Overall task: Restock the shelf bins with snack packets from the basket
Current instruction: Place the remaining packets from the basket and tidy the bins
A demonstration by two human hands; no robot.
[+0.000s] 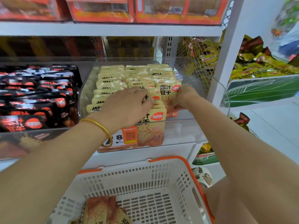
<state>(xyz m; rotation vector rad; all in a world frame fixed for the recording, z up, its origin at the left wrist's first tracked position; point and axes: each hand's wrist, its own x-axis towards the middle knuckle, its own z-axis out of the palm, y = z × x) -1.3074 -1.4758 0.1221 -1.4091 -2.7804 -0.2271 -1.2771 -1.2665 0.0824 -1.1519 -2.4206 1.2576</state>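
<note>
left hand (127, 104) lay on the yellow packets (113, 78) in the clear bin (178, 130), fingers nearly straight. right hand (184, 97) gripped the upright yellow packets at the bin's right side, fingers curled. spare packet (103, 210) sat in the basket (168, 158) below.

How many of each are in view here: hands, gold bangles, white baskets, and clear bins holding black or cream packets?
Hands: 2, left hand and right hand
Gold bangle: 1
White basket: 1
Clear bins: 2, left bin of black packets, centre bin of cream packets
Total: 6
</note>
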